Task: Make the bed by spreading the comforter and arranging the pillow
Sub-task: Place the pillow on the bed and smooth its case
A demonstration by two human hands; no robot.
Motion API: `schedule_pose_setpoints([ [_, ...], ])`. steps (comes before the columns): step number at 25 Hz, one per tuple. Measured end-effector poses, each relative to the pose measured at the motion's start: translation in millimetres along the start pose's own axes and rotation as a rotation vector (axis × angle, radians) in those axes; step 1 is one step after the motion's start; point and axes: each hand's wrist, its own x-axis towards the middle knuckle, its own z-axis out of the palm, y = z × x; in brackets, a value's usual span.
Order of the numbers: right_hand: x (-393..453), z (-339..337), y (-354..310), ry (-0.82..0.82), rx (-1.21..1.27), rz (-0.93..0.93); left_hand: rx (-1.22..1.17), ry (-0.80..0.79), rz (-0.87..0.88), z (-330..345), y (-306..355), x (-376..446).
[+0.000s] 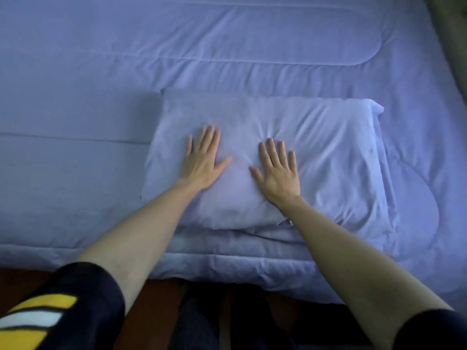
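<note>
A pale blue pillow (328, 152) lies flat on the near part of the bed, right of centre. The blue quilted comforter (177, 46) is spread over the whole bed, with stitched seams running across it. My left hand (202, 160) rests palm down on the pillow's left half, fingers apart. My right hand (278, 170) presses flat on the pillow's middle, fingers spread, with creases fanning out from it. Neither hand grips any cloth. The pillowcase's loose end (384, 198) hangs past the pillow on the right.
The comforter's near edge (227, 274) hangs over the bed side just in front of me. Below it is a reddish wooden floor (156, 311) and my dark trouser legs. A dim wall or curtain (454, 46) borders the bed at the far right.
</note>
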Motion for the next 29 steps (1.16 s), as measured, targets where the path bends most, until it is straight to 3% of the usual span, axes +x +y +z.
schedule_pose_setpoints([
  [2,-2,15,8,-0.091,-0.033,-0.009,0.112,-0.095,-0.006,22,-14,-10],
  [4,13,3,14,-0.083,0.032,-0.001,0.076,-0.104,-0.002,13,-20,7],
  [11,82,-41,21,0.323,0.152,0.064,-0.049,0.234,-0.020,-31,3,88],
  [13,84,-24,39,0.212,0.083,0.108,-0.051,0.204,0.005,-17,13,92],
  [15,78,-2,58,0.029,-0.017,0.110,0.086,0.016,0.021,14,15,81],
  [18,89,-17,75,0.004,0.024,0.071,0.040,-0.047,0.005,11,22,94],
  [22,88,-72,101,0.335,0.184,0.115,-0.152,0.204,0.120,-36,80,120],
  [24,68,-70,119,0.415,0.198,0.208,-0.251,0.237,0.125,-24,105,108],
  [28,18,-23,152,0.037,0.023,0.280,0.055,-0.066,0.170,40,107,63],
  [29,14,-21,157,0.023,0.029,0.280,0.060,-0.088,0.153,45,105,61],
])
